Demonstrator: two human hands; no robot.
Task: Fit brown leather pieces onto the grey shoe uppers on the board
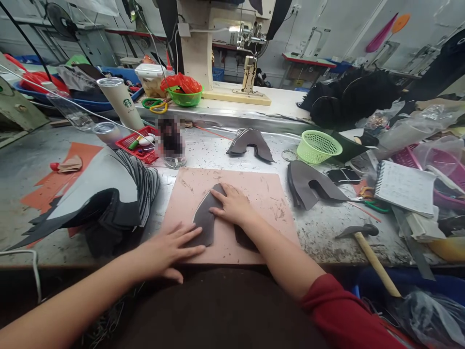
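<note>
At lower centre of the frame, I see both hands pressed flat on a dark leather piece (205, 220) lying on a pink board (269, 194): the left hand (170, 247) with fingers spread over its lower edge, the right hand (232, 206) open-palmed across its upper part. Neither hand pinches it.

Worn bench (327, 232) w/ pink mat (265, 194), hammer (366, 247), green basket (317, 145), notebook (405, 186).
</note>
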